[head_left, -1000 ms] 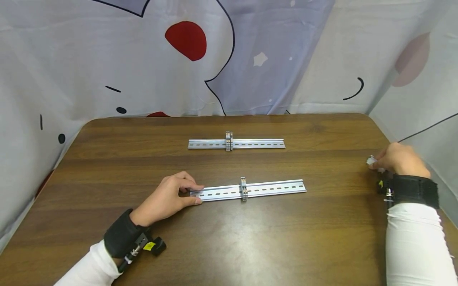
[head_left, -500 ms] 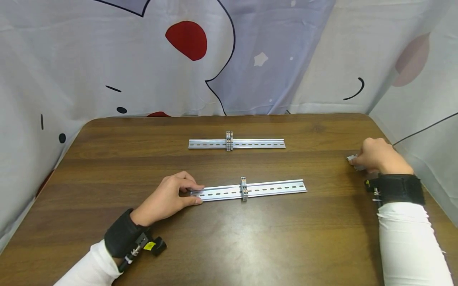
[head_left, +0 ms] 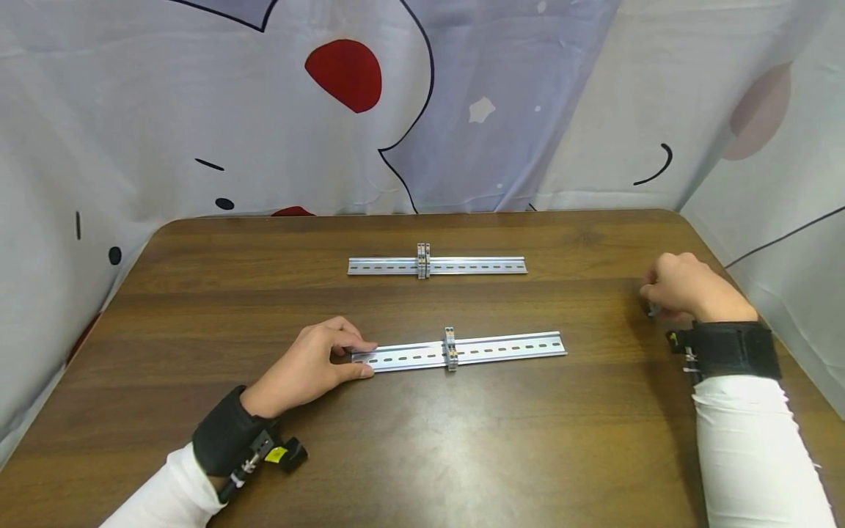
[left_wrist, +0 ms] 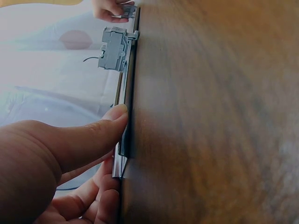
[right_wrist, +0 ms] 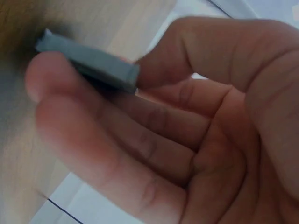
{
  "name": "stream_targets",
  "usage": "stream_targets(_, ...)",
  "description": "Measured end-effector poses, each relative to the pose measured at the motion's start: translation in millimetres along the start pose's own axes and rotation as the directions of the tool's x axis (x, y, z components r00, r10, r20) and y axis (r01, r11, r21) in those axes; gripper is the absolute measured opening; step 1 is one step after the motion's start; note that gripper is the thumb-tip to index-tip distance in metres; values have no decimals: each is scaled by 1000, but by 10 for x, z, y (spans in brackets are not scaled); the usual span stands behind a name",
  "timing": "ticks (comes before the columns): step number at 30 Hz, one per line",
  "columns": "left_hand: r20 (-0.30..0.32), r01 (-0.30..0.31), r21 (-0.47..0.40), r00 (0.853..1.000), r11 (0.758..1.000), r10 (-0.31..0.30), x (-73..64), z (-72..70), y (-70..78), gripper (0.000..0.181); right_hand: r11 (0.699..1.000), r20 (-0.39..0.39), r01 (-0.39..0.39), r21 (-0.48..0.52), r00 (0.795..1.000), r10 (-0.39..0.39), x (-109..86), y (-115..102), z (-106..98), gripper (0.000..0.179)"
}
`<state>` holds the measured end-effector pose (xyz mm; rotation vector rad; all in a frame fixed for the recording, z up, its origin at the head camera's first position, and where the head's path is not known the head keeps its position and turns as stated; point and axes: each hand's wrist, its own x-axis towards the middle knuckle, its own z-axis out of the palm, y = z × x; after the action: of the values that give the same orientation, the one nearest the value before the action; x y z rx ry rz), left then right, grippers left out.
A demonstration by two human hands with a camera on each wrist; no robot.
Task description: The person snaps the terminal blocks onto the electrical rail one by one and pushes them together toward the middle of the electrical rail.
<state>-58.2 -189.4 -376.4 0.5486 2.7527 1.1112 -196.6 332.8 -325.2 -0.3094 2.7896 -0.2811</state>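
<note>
My left hand (head_left: 313,361) pinches the left end of a slotted metal DIN rail (head_left: 511,346) between thumb and fingers. One grey terminal block (head_left: 451,349) sits across this rail near its middle; the left wrist view shows that mounted terminal block (left_wrist: 112,50) side-on, standing up from the rail. Over the right part of the table, my right hand (head_left: 689,286) holds a loose terminal block (right_wrist: 88,60), a thin grey piece gripped between thumb and fingertips. In the head view the fingers hide most of it.
A second DIN rail (head_left: 475,265) lies farther back, parallel to the table's rear edge, with two terminal blocks (head_left: 423,261) side by side near its middle. The brown wooden table (head_left: 264,286) meets a printed cloth (head_left: 198,95) behind and on both sides.
My right hand has come left from the table's right edge with the terminal block, slowing lately, and the block is now more hidden by the fingers. The left hand and both rails stay put.
</note>
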Motion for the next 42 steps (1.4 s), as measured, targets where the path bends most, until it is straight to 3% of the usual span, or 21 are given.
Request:
stream_targets(5, -1, 3, 2, 1000, 1000, -3, -8, -2, 1, 32, 1000, 44, 22, 17, 999, -23, -36, -83, -17, 13)
stream_targets(11, -3, -1, 9, 1000, 1000, 1, -7, -4, 13, 32, 990, 136, 34, 140, 989, -53, -64, -218, -9, 14)
stream_targets(21, -5, -3, 8, 1000, 1000, 3, -4, -1, 7, 32, 946, 275, 115, 304, 940, -203, -82, -540, 33, 33)
stream_targets(29, -4, -13, 16, 1000, 1000, 13, -2, 3, -8, 32, 962, 254, 204, 182, 935, -247, -109, -722, 81, 21)
stream_targets(42, -23, -33, 10, 999, 999, 34, -6, 3, -12, 32, 952, 288, 204, 230, 920, -266, -168, -989, 127, 20)
